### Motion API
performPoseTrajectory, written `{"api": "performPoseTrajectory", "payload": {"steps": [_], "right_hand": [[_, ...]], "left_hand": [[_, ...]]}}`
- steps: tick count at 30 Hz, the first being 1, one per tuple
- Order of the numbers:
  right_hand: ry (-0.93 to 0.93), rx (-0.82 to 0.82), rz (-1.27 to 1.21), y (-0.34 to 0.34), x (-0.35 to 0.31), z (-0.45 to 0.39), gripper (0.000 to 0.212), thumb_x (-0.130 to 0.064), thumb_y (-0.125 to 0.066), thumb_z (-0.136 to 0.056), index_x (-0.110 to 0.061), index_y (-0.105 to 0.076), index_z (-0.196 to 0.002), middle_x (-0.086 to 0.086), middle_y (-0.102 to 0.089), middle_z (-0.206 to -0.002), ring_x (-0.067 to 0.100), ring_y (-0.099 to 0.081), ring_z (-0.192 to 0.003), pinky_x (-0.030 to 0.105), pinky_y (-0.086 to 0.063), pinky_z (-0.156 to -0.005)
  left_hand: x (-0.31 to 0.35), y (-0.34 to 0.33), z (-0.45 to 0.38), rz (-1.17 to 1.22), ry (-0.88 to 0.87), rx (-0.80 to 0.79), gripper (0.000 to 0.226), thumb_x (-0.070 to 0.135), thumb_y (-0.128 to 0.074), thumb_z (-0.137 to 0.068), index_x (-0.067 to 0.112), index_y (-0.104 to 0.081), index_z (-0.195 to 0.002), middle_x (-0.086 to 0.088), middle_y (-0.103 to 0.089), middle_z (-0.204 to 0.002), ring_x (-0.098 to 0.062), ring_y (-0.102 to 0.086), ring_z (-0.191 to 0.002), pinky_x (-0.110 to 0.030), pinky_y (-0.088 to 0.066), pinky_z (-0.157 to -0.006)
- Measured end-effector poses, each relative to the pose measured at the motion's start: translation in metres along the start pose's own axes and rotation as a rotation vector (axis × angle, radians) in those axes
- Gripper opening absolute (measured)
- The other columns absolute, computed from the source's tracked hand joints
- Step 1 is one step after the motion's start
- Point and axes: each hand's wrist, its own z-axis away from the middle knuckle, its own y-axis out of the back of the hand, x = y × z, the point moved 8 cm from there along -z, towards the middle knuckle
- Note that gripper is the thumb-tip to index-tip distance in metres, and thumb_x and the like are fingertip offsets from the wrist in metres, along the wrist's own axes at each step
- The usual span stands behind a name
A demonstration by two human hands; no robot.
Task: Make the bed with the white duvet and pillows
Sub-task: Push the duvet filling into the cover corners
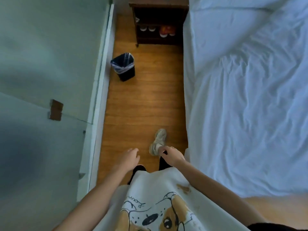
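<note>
Wooden floor (141,97) runs as a narrow aisle between a pale wall and the bed (188,90), seen from the head camera looking down. Along the bed's long side, the white duvet (250,97) lies rumpled and creased across the mattress, its edge hanging over that side toward the floor. A person in a dog-print shirt stands in the aisle, left hand (128,157) and right hand (172,155) held apart, fingers loosely curled, gripping nothing. A black waste bin (124,67) stands by the wall, near a dark nightstand (158,22) at the bed's head corner.
</note>
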Motion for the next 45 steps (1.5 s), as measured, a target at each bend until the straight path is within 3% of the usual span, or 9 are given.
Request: {"api": "performPoseTrajectory", "payload": {"steps": [2,5,9,16,26,30,37,45], "right_hand": [[-0.022,0.003,-0.031,0.030,-0.010,-0.032,0.034,-0.033,-0.041,-0.099,-0.019,-0.054,-0.126,0.006,-0.060,-0.122,0.026,-0.059,-0.105,0.039,-0.052,-0.088],[-0.042,0.044,-0.077,0.086,-0.018,-0.085,0.032,-0.031,-0.041,-0.100,-0.017,-0.056,-0.124,0.005,-0.060,-0.121,0.023,-0.060,-0.102,0.033,-0.052,-0.086],[-0.030,0.077,-0.079,0.168,-0.035,-0.138,0.034,-0.025,-0.042,-0.100,-0.014,-0.052,-0.130,0.008,-0.057,-0.128,0.024,-0.056,-0.111,0.032,-0.048,-0.084],[-0.069,0.216,-0.188,0.322,-0.043,-0.210,0.033,-0.028,-0.042,-0.101,-0.015,-0.052,-0.130,0.007,-0.058,-0.124,0.024,-0.058,-0.105,0.029,-0.047,-0.080],[-0.424,0.317,-0.466,0.455,-0.002,-0.321,0.032,-0.032,-0.043,-0.098,-0.016,-0.056,-0.123,0.008,-0.060,-0.123,0.027,-0.055,-0.111,0.036,-0.047,-0.089],[-0.575,0.411,-0.664,0.510,-0.004,-0.345,0.036,-0.029,-0.045,-0.100,-0.014,-0.053,-0.132,0.009,-0.056,-0.132,0.027,-0.052,-0.120,0.034,-0.043,-0.093],[-0.690,0.470,-0.871,0.571,0.005,-0.377,0.040,-0.030,-0.046,-0.098,-0.014,-0.050,-0.135,0.010,-0.054,-0.133,0.028,-0.046,-0.124,0.037,-0.044,-0.093],[-0.720,0.478,-0.945,0.632,0.090,-0.426,0.033,-0.027,-0.044,-0.097,-0.011,-0.058,-0.123,0.010,-0.060,-0.123,0.027,-0.051,-0.115,0.035,-0.044,-0.090]], "left_hand": [[0.007,0.037,-0.043,-0.072,-0.030,0.007,0.042,0.032,-0.040,-0.100,0.018,-0.045,-0.140,-0.004,-0.048,-0.143,-0.022,-0.048,-0.127,-0.036,-0.043,-0.101],[0.026,0.093,-0.103,-0.144,-0.047,0.002,0.042,0.032,-0.041,-0.100,0.018,-0.046,-0.139,-0.003,-0.052,-0.139,-0.021,-0.051,-0.124,-0.037,-0.046,-0.099],[0.060,0.159,-0.162,-0.213,-0.074,-0.030,0.042,0.033,-0.041,-0.100,0.019,-0.045,-0.139,-0.002,-0.052,-0.139,-0.021,-0.052,-0.122,-0.035,-0.046,-0.098],[0.138,0.298,-0.284,-0.324,-0.198,-0.011,0.036,0.031,-0.041,-0.098,0.018,-0.052,-0.131,-0.002,-0.058,-0.127,-0.022,-0.055,-0.113,-0.034,-0.046,-0.085],[0.249,0.440,-0.494,-0.622,-0.417,-0.134,0.030,0.027,-0.038,-0.097,0.017,-0.056,-0.120,-0.004,-0.060,-0.121,-0.025,-0.057,-0.108,-0.033,-0.046,-0.079],[0.311,0.492,-0.555,-0.764,-0.564,-0.179,0.032,0.028,-0.038,-0.098,0.017,-0.054,-0.123,-0.006,-0.060,-0.122,-0.026,-0.056,-0.110,-0.036,-0.046,-0.086],[0.427,0.540,-0.634,-0.922,-0.702,-0.193,0.039,0.030,-0.039,-0.100,0.018,-0.048,-0.135,-0.004,-0.057,-0.130,-0.023,-0.056,-0.115,-0.035,-0.047,-0.093],[0.541,0.525,-0.694,-1.042,-0.708,-0.255,0.040,0.032,-0.038,-0.100,0.019,-0.045,-0.137,-0.003,-0.058,-0.128,-0.021,-0.056,-0.112,-0.034,-0.049,-0.089]]}}
